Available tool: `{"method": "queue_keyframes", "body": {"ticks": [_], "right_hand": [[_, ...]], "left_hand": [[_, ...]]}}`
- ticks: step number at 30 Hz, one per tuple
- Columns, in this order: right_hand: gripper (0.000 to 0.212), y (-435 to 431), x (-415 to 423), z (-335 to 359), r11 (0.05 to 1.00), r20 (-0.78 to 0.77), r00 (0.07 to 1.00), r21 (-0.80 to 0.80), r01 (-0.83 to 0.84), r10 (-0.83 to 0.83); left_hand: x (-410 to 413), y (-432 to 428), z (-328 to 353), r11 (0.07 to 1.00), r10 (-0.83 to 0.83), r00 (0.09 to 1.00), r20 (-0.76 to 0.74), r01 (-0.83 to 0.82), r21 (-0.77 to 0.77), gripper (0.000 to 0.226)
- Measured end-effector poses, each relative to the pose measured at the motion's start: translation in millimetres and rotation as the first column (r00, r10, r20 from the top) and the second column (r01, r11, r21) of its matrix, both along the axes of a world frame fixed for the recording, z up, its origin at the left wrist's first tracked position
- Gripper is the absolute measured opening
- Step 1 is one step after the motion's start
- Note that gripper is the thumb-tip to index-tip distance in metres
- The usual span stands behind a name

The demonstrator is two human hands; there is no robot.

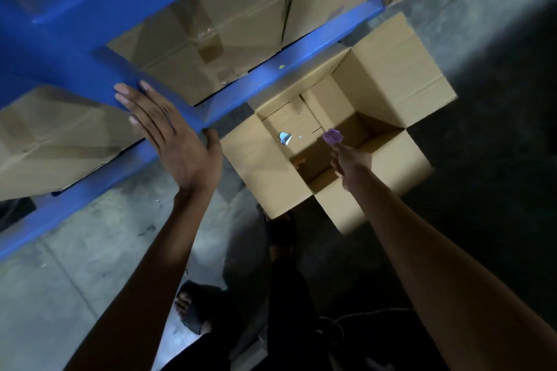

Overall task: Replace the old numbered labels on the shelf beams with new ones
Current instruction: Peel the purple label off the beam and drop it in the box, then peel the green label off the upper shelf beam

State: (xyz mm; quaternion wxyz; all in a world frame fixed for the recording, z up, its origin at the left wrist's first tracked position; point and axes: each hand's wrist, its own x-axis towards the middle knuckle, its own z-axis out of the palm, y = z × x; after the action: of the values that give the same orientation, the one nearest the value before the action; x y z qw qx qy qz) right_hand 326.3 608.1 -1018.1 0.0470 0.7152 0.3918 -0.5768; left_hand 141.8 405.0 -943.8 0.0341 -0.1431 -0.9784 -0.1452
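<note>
My left hand (171, 135) lies flat with fingers spread on the blue shelf beam (289, 63), gripping nothing. My right hand (346, 159) reaches over the open cardboard box (401, 69) on the floor and pinches a crumpled purple label (332, 136) at its fingertips. Inside the box lies a crumpled white-and-blue paper scrap (284, 138) with a small blue dot beside it. A small yellow dot (281, 66) sits on the beam's face.
Sealed, taped cardboard cartons (229, 27) fill the shelf behind the beam, and another carton (54, 141) sits at lower left. A blue upright (45, 24) crosses the upper left. Below are the grey concrete floor (60, 295) and my feet in dark sandals (193, 307).
</note>
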Motion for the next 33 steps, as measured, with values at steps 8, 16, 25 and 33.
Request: {"method": "queue_keyframes", "body": {"ticks": [8,16,25,33], "right_hand": [[0.025,35,4,-11,0.995,-0.017,0.997,0.069,0.072,-0.071],[0.021,45,13,-10,0.980,0.060,0.996,0.184,-0.070,0.060],[0.056,16,4,109,0.489,0.309,0.706,0.546,-0.680,0.637],[0.073,15,-42,427,-0.056,0.394,0.718,0.893,-0.446,0.574]], "left_hand": [[2,7,-3,0.996,0.029,0.999,0.024,-0.031,0.081,0.106],[5,9,-5,0.996,0.043,0.998,0.038,-0.046,0.074,0.106],[47,17,66,0.965,-0.246,0.964,0.101,0.233,0.120,0.104],[43,50,339,0.787,-0.546,0.822,-0.159,0.569,0.239,0.108]]}}
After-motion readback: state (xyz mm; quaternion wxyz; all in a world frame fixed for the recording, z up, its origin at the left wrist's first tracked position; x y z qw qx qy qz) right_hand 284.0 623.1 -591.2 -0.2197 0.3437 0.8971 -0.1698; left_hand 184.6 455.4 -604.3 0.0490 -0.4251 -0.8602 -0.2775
